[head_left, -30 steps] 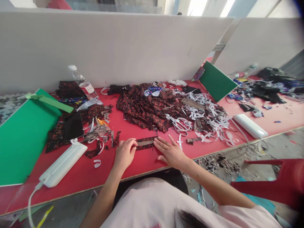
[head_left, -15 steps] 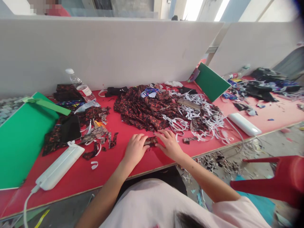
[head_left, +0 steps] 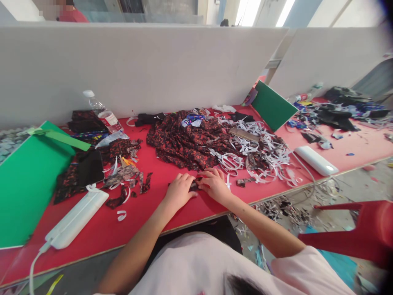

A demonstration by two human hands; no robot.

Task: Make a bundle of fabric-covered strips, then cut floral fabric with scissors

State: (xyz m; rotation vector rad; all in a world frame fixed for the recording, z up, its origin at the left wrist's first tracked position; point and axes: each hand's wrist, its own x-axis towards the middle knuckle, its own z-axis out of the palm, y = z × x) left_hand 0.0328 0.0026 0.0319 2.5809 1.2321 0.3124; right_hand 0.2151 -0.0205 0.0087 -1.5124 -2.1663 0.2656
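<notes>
A small strip of dark floral fabric (head_left: 193,187) lies on the red tabletop near its front edge, mostly covered by my fingers. My left hand (head_left: 180,191) rests over it with curved fingers, pressing it down, its thumb pointing right. From the other side my right hand (head_left: 215,187) pinches the strip's right end, fingertips close to those of the left. Just beyond both hands spreads a heap of black-and-red floral fabric (head_left: 181,141). White looped cord or tape (head_left: 231,162) lies beside it, behind my right hand.
Tangled white strips (head_left: 270,155) and a white power bank-like device (head_left: 316,161) are at right. On the left are a long white device (head_left: 78,217) with a cable, a green board (head_left: 27,192), fabric scraps and a plastic bottle (head_left: 107,116). A red stool (head_left: 365,229) stands lower right.
My left hand has slid over the fabric strip, covering more of it. My right fingers have moved slightly left and closed in on its end.
</notes>
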